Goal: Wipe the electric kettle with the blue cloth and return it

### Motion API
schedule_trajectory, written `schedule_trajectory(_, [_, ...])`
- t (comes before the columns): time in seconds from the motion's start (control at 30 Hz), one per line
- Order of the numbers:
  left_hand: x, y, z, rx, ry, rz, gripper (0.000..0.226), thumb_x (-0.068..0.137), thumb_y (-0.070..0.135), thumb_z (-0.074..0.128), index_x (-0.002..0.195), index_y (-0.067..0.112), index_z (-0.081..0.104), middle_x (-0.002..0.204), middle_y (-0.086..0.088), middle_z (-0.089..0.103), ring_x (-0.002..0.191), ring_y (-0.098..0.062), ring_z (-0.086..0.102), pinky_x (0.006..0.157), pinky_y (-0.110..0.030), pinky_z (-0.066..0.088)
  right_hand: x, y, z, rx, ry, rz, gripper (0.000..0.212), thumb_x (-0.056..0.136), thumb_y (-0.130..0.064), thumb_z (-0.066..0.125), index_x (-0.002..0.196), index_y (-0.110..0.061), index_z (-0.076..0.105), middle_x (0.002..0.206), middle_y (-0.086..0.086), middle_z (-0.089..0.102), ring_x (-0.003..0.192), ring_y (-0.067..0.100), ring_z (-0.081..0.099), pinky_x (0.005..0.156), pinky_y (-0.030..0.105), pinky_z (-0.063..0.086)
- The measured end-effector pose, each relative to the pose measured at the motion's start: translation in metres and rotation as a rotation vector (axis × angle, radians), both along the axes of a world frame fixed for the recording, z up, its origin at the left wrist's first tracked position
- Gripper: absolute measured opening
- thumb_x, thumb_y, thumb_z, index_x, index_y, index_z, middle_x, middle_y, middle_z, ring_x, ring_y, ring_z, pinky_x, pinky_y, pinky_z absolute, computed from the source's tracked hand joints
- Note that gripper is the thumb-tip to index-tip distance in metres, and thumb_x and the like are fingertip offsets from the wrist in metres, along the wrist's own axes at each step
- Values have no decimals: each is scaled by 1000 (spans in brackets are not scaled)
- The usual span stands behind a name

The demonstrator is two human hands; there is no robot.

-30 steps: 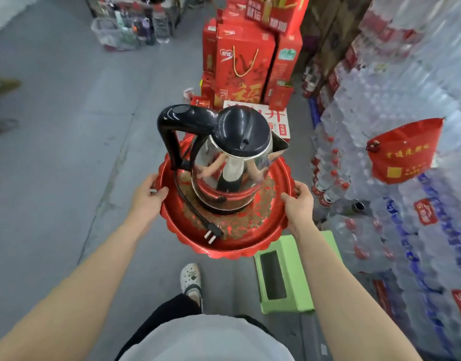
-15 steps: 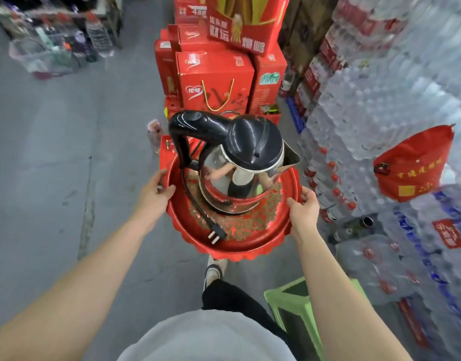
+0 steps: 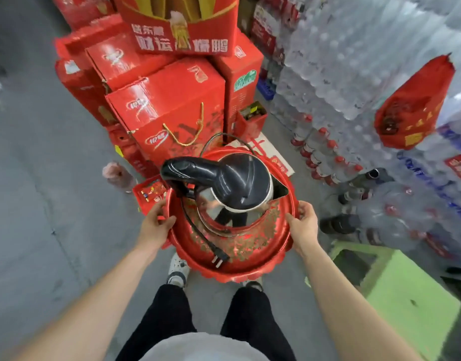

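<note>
Nearest are dark trouser legs and a white shoe [image 3: 178, 269] on the grey floor [image 3: 42, 204], with a green stool [image 3: 406, 295] close on the right. Both forearms reach forward. The left hand [image 3: 156, 225] and right hand [image 3: 303, 226] each grip opposite sides of a round red tray [image 3: 237, 276], with the thumb hooked over the inner edge and the fingers wrapped round the outside.

The kettle [image 3: 240, 183] stands upright on the tray's far half, handle to the left and spout to the right. Its cord [image 3: 195, 227] lies loose down the left side, and the plug [image 3: 219, 260] rests close to the near rim. No blue cloth is in view, so I cannot tell whether the wiping is done.

The step in hand looks like carrying the tray and kettle to a place to set them down. The load sits off-centre, so both hands should lift evenly and hold the far edge up. A forward tilt could slide the kettle against the rim. The plug could slip over the edge and swing, so the near side should not dip either. Short steps suit the crowded floor, and the tray should go down flat, both sides together, before either grip loosens.

Beyond the tray, red boxes [image 3: 167, 108] are stacked high. On the right are wrapped packs of bottles [image 3: 354, 61], with a red bag [image 3: 414, 105] hanging in front of them.
</note>
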State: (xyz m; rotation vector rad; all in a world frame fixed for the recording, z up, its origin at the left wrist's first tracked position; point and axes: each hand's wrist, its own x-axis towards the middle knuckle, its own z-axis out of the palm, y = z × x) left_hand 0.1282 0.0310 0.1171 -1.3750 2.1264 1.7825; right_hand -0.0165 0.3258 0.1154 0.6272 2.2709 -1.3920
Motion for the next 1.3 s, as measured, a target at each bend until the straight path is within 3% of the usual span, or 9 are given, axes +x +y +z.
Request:
schedule_trajectory(0.07, [-19, -27, -18, 28, -41, -111, 50, 93, 1, 58, 135, 27, 50, 102, -4, 57, 81, -21, 55, 72, -29, 49, 8, -14, -16, 50, -26, -67, 29, 88, -3, 65, 110, -20, 61, 94, -3, 68, 94, 28, 70, 90, 46, 58])
schedule_trajectory(0.2, [-56, -61, -59, 46, -72, -240, 51, 92, 0, 59, 131, 32, 52, 94, -2, 62, 74, -17, 56, 62, -24, 48, 13, -33, -47, 126, -64, -139, 32, 87, 0, 65, 116, -12, 60, 94, -3, 63, 92, 22, 63, 81, 31, 47])
schedule_trajectory(0.27, [-77, -68, -80, 55, -68, -282, 50, 92, -2, 59, 131, 29, 53, 96, -1, 63, 74, -14, 56, 67, -20, 50, 7, -40, -68, 150, -86, -176, 30, 89, -2, 66, 115, -15, 59, 93, -6, 63, 91, 20, 62, 81, 31, 46])
schedule_trajectory(0.4, [-114, -82, -132, 9, -59, -363, 52, 91, -1, 62, 137, 20, 52, 130, -10, 62, 113, -29, 60, 106, -48, 44, -12, -46, -115, 180, -82, -236, 27, 90, -5, 68, 111, -19, 58, 90, -11, 62, 87, 18, 63, 79, 29, 51])
schedule_trajectory(0.5, [-145, -88, -175, -104, -53, -404, 54, 88, 1, 65, 139, 15, 52, 136, -17, 57, 125, -35, 55, 111, -53, 38, -29, -50, -149, 187, -88, -259, 26, 92, -7, 69, 110, -19, 56, 93, -8, 63, 89, 18, 64, 79, 29, 50])
schedule_trajectory(0.6, [-177, -87, -195, -249, -80, -477, 53, 88, -1, 64, 139, 10, 52, 133, -20, 57, 119, -35, 55, 104, -34, 36, -38, -57, -182, 199, -94, -288, 24, 90, -8, 70, 109, -18, 57, 95, -3, 65, 92, 22, 65, 84, 36, 53])
schedule_trajectory(0.67, [-194, -90, -210, -342, -100, -545, 52, 89, 1, 63, 139, 8, 52, 132, -22, 56, 117, -38, 56, 101, -37, 37, -42, -61, -200, 202, -95, -307, 24, 89, -5, 68, 107, -17, 58, 95, -1, 65, 93, 26, 67, 88, 44, 56])
schedule_trajectory(0.9, [-209, -87, -240, -485, -157, -576, 52, 92, 7, 60, 142, 12, 50, 131, -20, 54, 119, -39, 54, 103, -45, 40, -49, -65, -226, 192, -144, -333, 22, 93, -7, 68, 108, -18, 56, 96, 0, 66, 96, 27, 68, 93, 47, 57])
schedule_trajectory(1.3, [-210, -85, -245, -549, -187, -594, 51, 95, 11, 58, 145, 16, 47, 131, -20, 54, 123, -39, 51, 103, -48, 39, -50, -64, -228, 249, -168, -281, 20, 96, -12, 66, 107, -20, 51, 95, -2, 63, 90, 22, 66, 82, 40, 57])
